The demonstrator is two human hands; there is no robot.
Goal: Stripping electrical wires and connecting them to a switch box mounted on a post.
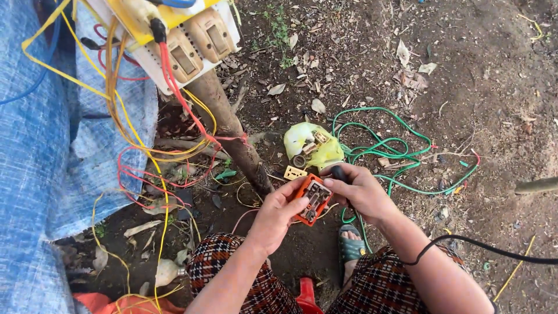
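Note:
My left hand (pixel 273 216) holds a small orange electrical box (pixel 312 199) with exposed metal parts inside, gripping its lower left edge. My right hand (pixel 360 189) rests against the box's upper right side and grips a black-handled tool (pixel 338 172), likely a screwdriver, whose tip points into the box. Both hands are over my knees, above bare dirt.
A white switch board (pixel 192 46) with tan switches sits on a wooden post (pixel 232 131), with yellow and red wires (pixel 151 157) hanging. A blue tarp (pixel 40 163) is left. A yellow bag (pixel 311 145) of parts, green wire (pixel 401 151) and a black cable (pixel 494 250) lie near.

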